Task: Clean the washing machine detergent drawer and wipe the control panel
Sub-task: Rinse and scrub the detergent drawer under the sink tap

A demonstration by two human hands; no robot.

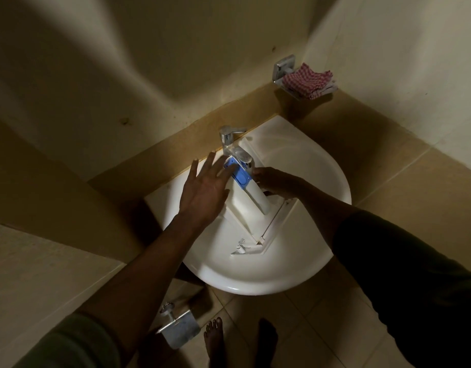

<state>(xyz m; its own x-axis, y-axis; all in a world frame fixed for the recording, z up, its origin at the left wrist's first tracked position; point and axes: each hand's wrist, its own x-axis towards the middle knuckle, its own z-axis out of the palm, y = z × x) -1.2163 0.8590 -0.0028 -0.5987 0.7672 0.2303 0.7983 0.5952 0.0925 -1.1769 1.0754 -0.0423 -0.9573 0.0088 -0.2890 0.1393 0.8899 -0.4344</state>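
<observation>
A white detergent drawer (pixel 251 208) with a blue insert (pixel 241 174) lies across a white wash basin (pixel 316 181), its far end under the chrome tap (pixel 233 144). My right hand (pixel 278 181) grips the drawer's right side near the insert. Over the drawer's left edge my left hand (pixel 205 188) is spread flat, fingers apart, fingertips reaching the blue insert; it holds nothing. A red-and-white checked cloth (pixel 307 81) lies on a wall-mounted soap dish at the back right.
The basin sits in a dim tiled corner, walls close behind and to the right. Below the basin on the left are a metal valve and bracket (pixel 177 328). My bare feet (pixel 215 338) stand on the tiled floor.
</observation>
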